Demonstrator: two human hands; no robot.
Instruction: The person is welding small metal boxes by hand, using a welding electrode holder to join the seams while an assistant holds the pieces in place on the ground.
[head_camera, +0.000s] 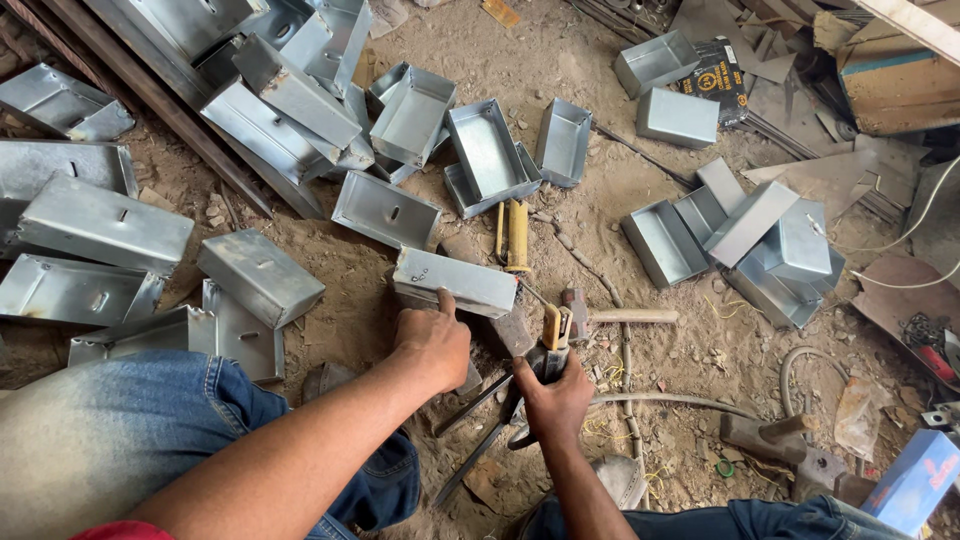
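head view: at far left, metal boxes (105, 228) lie heaped on the dirt floor (560, 60), above a denim knee (120, 430). the left hand (432, 340) rests palm down, fingers loosely curled, thumb touching the near edge of a box (467, 282) lying on its side just above it. right of that, the right hand (556, 400) is closed around a yellow-handled tool (552, 335), its tip near the box's right end. yellow snips (514, 235) lie just above the box. a hammer (610, 316) lies right beside the tool. further right, more boxes (740, 240) sit in a cluster.
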